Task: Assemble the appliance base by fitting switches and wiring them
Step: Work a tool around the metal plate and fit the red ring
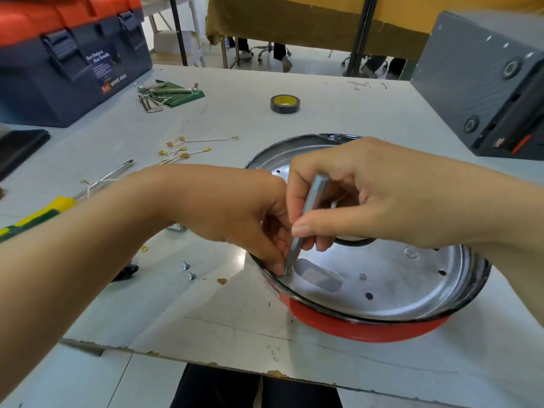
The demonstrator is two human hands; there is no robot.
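The base (382, 278) sits on the table (235, 313), near its front edge, shiny inside facing up over a red skirt. Both hands meet at the base's near-left wall. The right hand (379, 195) pinches a metal driver bit (306, 219) between thumb and fingers, its other fingers curled. The bit's long axis slants down and to the left, tip landing on a small screw (285, 271) just inside the rim. The left hand (235, 207) reaches in from the left, fingertips curled down and steadying that screw where the tip meets it.

Everything turns on that contact, I'd judge: the tip has to stay seated and the bit needs to stand closer to the screw's own line before it gets twisted. The left hand is nearer the screw; the right has the tool. Room is tight: the wall rises hard by the screw, and an oblong slot (319, 278) lies just right of it. Toward the base's centre the floor is open for the wrist. Two spare screws (188, 270) wait left of the base, and terminal wires (188, 148) lie further back-left.
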